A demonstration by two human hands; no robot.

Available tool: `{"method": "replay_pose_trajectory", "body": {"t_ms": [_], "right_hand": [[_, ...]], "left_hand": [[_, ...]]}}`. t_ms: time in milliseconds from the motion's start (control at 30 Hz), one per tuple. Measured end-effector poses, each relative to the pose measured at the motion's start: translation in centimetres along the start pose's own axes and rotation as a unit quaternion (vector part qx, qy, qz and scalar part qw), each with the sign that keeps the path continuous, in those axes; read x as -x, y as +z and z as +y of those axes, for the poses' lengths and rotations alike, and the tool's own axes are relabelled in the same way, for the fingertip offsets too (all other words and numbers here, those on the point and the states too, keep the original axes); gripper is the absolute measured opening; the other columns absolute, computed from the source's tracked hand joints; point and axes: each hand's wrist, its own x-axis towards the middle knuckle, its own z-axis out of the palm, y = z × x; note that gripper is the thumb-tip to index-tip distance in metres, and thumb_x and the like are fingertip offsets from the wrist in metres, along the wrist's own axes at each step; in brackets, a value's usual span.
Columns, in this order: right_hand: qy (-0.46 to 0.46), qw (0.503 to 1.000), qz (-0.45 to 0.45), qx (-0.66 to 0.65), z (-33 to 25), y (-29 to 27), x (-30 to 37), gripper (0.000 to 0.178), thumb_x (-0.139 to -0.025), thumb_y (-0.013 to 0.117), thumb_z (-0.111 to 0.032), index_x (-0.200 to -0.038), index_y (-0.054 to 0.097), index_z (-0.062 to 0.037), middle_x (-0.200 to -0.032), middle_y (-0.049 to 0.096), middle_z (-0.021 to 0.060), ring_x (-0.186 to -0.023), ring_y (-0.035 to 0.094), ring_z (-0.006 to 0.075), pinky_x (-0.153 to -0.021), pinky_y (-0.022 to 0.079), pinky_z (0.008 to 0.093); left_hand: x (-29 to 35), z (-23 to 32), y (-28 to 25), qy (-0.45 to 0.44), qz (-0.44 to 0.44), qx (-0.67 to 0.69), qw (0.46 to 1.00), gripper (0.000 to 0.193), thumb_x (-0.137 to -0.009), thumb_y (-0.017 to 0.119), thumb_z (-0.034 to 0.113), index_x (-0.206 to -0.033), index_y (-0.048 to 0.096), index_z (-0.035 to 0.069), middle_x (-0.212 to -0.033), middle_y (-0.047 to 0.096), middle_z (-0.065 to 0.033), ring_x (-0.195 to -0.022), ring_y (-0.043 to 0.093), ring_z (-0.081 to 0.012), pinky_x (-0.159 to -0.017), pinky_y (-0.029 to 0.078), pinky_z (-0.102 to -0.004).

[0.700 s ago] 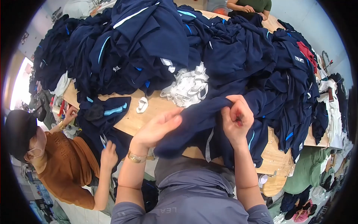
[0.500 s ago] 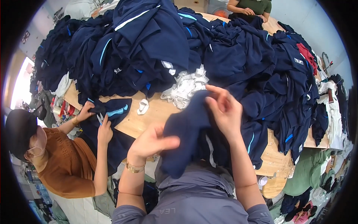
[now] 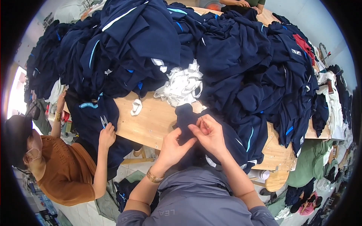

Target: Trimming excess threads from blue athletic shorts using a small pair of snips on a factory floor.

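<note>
A navy garment (image 3: 185, 117) spreads over the table's near edge and my lap, with a narrow piece of it raised in front of me. My left hand (image 3: 174, 147), a gold bracelet at its wrist, is closed on this cloth between thumb and fingers. Close beside it, my right hand (image 3: 209, 135) has its thumb and fingertips pinched together over the same garment. What lies in that pinch is too small to make out. Just beyond my hands sits a heap of white strips (image 3: 181, 84).
Piled navy garments (image 3: 147, 41) cover the far side of the wooden table (image 3: 139, 122). At left, a co-worker in a brown top (image 3: 68, 165) holds thread snips (image 3: 103, 121) over a navy garment. Another person's hands (image 3: 245, 4) show at the far edge. A stool (image 3: 277, 181) stands right.
My hands have come closer together, the right one moving down and left into a pinch. The garment piece has shifted. The co-worker's left hand has moved away from the snips, spreading their garment.
</note>
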Motion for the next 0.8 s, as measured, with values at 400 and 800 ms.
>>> {"method": "replay_pose_trajectory", "body": {"t_ms": [400, 800], "right_hand": [[0.150, 0.988, -0.024, 0.014, -0.4, -2.8, 1.9, 0.031, -0.086, 0.062, -0.026, -0.076, 0.047, -0.0012, -0.060, 0.041, 0.0034, -0.055, 0.036, 0.0095, -0.049, 0.032, 0.0256], [-0.144, 0.925, -0.010, 0.351, 0.2, -3.3, 2.4, 0.036, -0.073, 0.070, -0.039, -0.067, 0.052, -0.0079, -0.058, 0.046, 0.0043, -0.044, 0.049, 0.0199, -0.042, 0.038, 0.0296]], "left_hand": [[0.3, 0.7, 1.0, -0.071, 0.009, 0.245, 0.967, 0.020, -0.089, 0.057, 0.008, -0.106, 0.058, -0.003, -0.098, 0.061, -0.0017, -0.086, 0.055, -0.0066, -0.077, 0.045, -0.0213], [0.1, 1.0, 0.8, -0.122, 0.019, 0.369, 0.921, 0.021, -0.096, 0.049, 0.019, -0.097, 0.062, 0.002, -0.092, 0.062, 0.0014, -0.080, 0.055, -0.0028, -0.070, 0.044, -0.0179]]}}
